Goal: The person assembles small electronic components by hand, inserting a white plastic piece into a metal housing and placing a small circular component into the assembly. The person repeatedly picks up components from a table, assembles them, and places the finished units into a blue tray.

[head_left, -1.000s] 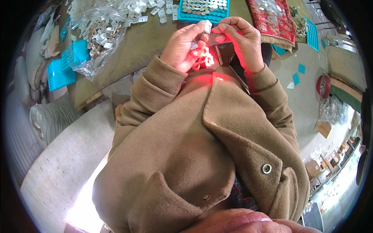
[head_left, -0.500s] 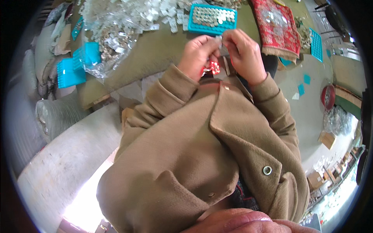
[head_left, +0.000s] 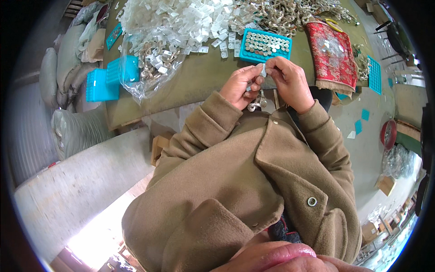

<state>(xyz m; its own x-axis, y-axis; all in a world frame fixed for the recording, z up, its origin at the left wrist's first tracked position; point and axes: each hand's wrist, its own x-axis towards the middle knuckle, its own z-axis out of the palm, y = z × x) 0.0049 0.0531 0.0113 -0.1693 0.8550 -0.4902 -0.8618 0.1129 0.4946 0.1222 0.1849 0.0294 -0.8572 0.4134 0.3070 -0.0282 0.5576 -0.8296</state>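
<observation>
In front of my chest, both hands meet at the near edge of the table, just below a turquoise tray [head_left: 252,55]. A small whitish, translucent piece [head_left: 263,70] is pinched between the fingertips of my left hand [head_left: 241,87] and my right hand [head_left: 291,86]. Shiny silvery metal pieces [head_left: 257,103] hang beneath my left hand, its curled fingers partly hiding how they are held. Several round, silver-rimmed pieces [head_left: 267,43] stand in rows in the tray.
Clear plastic pieces [head_left: 181,20] and metal parts [head_left: 283,16] lie heaped across the far table. At left are a plastic bag [head_left: 136,88] and stacked turquoise trays [head_left: 102,86]. A red patterned cloth [head_left: 333,65] with yellow-handled pliers [head_left: 334,25] lies right.
My view has shifted, so the table and hands sit lower and further right in the picture. The hanging metal, lit red before, now looks silver. Both hands stay together at the fingertips.
</observation>
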